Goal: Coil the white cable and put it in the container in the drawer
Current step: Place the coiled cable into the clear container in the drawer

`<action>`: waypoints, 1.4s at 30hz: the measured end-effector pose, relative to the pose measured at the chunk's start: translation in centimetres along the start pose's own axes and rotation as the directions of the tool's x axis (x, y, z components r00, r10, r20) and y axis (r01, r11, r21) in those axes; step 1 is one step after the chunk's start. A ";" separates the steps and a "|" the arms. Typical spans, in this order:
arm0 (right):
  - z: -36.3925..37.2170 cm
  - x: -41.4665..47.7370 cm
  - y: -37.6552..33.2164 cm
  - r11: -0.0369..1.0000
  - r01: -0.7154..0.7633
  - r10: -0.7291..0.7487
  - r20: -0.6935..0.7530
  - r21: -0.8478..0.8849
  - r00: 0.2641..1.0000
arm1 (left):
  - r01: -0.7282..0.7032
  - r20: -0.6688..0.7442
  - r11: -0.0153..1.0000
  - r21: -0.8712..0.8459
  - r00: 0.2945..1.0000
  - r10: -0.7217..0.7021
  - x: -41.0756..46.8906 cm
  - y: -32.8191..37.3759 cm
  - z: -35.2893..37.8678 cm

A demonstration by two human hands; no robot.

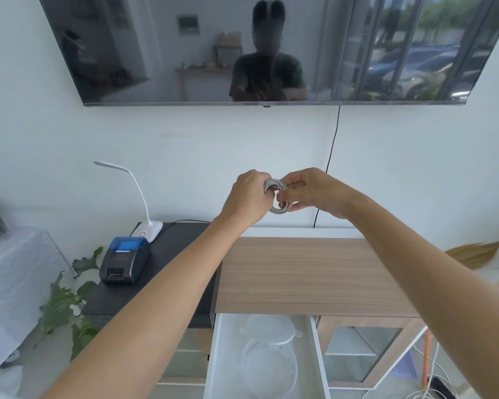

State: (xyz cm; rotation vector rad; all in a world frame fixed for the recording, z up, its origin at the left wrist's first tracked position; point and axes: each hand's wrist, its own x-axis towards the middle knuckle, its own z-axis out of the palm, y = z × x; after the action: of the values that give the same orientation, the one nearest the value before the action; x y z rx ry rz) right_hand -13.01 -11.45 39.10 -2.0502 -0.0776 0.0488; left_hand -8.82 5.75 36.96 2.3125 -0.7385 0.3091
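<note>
Both my hands close on the white cable (276, 197): left hand (249, 194) clamps the loops so they hold, right hand (308, 191) pinches the coil, above the open drawer (218, 355) and its container (268, 361).

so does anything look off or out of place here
Nothing stands out. The coiled white cable is held between left hand and right hand, above the open white drawer holding the clear round container.

White cable (275, 187). White drawer (217, 355), clear container (268, 367). Wood-grain cabinet top (300, 272). Black-and-blue printer (124, 259) on black shelf (182, 249). White lamp (144, 226). Green plant (61, 300).
</note>
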 end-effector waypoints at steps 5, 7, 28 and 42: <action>-1.0 0.4 2.4 0.993 -0.044 0.047 -0.029 0.108 0.998 | 0.235 0.275 0.913 -0.333 0.951 -0.144 1.0 -1.7 0.7; -1.2 0.4 3.8 0.990 -0.064 0.066 -0.015 0.127 0.998 | 0.305 0.373 0.861 -0.407 0.916 -0.148 0.9 -2.6 1.4; 21.6 -4.7 40.8 0.681 -0.732 0.715 0.210 0.007 0.667 | 0.930 0.646 0.353 -0.104 0.333 -0.687 -23.3 -19.8 31.2; 30.1 -2.1 49.1 0.703 -0.633 0.687 0.079 -0.324 0.722 | 0.711 0.500 0.661 0.240 0.493 -0.711 -25.2 -26.5 40.5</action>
State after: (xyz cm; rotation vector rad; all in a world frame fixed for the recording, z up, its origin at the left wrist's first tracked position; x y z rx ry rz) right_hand -15.51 -7.61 -18.32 -2.2454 0.5822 0.7362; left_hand -13.03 5.29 -17.48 2.4902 0.0590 -0.7984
